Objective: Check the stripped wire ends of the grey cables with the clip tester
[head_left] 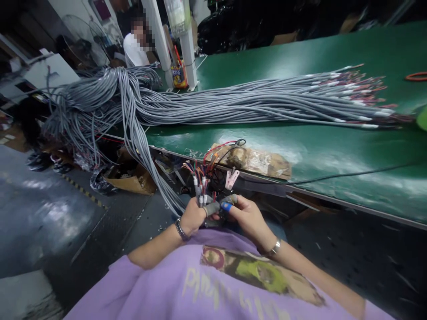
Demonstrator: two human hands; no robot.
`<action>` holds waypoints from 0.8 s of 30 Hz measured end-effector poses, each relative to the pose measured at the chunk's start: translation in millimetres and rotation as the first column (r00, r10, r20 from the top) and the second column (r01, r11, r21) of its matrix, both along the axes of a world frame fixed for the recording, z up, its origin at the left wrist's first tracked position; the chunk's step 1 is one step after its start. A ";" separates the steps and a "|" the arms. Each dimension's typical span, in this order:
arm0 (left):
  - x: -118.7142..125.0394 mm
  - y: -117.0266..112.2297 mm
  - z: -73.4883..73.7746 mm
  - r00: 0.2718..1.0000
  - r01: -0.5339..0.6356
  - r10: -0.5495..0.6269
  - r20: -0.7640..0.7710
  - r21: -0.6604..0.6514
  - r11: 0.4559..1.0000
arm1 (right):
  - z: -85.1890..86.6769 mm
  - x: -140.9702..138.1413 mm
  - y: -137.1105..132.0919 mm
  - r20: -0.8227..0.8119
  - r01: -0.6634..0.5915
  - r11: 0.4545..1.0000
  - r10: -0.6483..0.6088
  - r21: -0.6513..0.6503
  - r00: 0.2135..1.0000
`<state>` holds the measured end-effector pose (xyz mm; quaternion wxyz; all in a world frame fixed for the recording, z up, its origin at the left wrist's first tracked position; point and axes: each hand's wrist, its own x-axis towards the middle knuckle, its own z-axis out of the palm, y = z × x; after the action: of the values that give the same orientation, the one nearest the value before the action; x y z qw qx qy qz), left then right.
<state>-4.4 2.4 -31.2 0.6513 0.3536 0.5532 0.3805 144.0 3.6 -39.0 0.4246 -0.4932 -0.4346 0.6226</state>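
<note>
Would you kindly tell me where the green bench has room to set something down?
The green bench is bare between the grey cables and the black cord, right of the taped board, and beyond the cables, right of the white post. The cables and the near edge by the board and pink clip are crowded.

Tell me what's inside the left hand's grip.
The left hand holds gray cables, colored wire ends showing above it; the gripped stretch is hidden by the hand.
</note>
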 end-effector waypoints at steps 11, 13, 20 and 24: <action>5.1 -1.5 0.5 0.997 -0.075 0.075 0.001 0.017 0.997 | 15.3 0.8 7.3 0.018 -0.159 0.987 0.158 0.017 0.987; 7.1 -4.1 -0.2 0.999 -0.044 0.045 -0.015 0.032 0.999 | 15.8 -2.9 10.0 -0.038 -0.175 0.983 0.173 -0.047 0.984; 5.2 -7.1 -5.8 0.998 -0.056 0.057 -0.015 0.076 0.996 | -2.5 -6.6 8.2 -0.108 -0.073 0.992 0.062 -0.100 0.992; 4.8 -7.3 -7.1 0.995 -0.099 0.099 0.014 0.054 0.994 | -4.3 -7.0 4.1 -0.145 -0.025 0.993 0.008 -0.114 0.989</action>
<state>0.4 -4.9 -38.3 0.6251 0.3411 0.5556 0.4292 137.0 7.7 -43.4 0.4207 -0.4668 -0.3700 0.6842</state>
